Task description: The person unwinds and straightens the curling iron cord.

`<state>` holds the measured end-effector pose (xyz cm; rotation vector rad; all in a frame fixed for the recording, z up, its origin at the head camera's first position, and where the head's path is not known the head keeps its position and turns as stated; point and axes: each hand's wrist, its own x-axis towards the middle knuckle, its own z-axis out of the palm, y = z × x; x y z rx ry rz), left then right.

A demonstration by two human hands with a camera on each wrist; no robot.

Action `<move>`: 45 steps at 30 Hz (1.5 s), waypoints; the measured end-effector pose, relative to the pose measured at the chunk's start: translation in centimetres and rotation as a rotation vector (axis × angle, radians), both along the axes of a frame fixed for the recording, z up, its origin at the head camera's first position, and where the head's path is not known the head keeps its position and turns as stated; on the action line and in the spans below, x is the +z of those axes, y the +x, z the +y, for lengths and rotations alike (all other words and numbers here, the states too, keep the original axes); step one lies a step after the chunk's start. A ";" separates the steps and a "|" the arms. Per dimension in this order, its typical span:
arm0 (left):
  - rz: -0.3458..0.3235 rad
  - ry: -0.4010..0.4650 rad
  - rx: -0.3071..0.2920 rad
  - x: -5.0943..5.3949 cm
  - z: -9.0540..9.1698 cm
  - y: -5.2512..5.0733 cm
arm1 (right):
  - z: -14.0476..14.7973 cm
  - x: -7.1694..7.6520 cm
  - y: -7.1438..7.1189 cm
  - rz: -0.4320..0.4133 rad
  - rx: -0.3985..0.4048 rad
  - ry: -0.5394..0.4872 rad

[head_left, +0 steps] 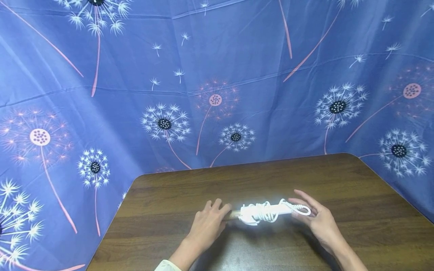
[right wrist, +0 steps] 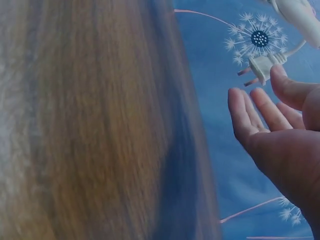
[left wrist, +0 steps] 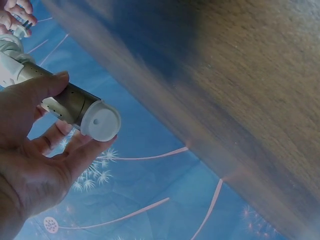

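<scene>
My left hand (head_left: 207, 224) grips a hair styling iron by its gold-brown, perforated barrel (left wrist: 72, 106), thumb on one side and fingers on the other. A round white cap (left wrist: 102, 122) closes the barrel's end. The iron's white handle (head_left: 249, 215) points right, held over the table, with its white cord (head_left: 269, 213) wound around it. At the handle's far end is my right hand (head_left: 322, 222), fingers spread and loosely bent. The two-pin plug (right wrist: 264, 68) hangs close to the right thumb; whether they touch I cannot tell.
Beneath both hands lies a brown wood-grain table (head_left: 190, 188) with rounded far corners. Behind it and along its sides hangs a blue cloth (head_left: 264, 98) printed with dandelions. A pale sleeve cuff (head_left: 167, 265) shows at the left wrist.
</scene>
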<state>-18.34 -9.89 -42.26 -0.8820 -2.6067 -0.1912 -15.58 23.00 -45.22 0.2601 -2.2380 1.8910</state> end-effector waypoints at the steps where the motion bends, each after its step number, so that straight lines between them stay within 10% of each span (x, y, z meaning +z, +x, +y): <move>1: -0.003 0.003 -0.002 0.0 0.0 0.0 | 0.0 0.0 -0.1 0.003 0.021 -0.028; 20: 0.014 0.022 -0.026 0.1 0.2 0.2 | -0.7 -0.1 -1.0 0.027 0.086 -0.205; 32: 0.021 0.007 -0.041 -0.1 0.0 0.2 | 0.1 1.4 -1.7 0.024 -0.132 -0.126; 45: 0.007 -0.020 0.079 0.4 -0.2 -0.1 | 0.8 3.3 -1.0 0.152 -0.374 -0.016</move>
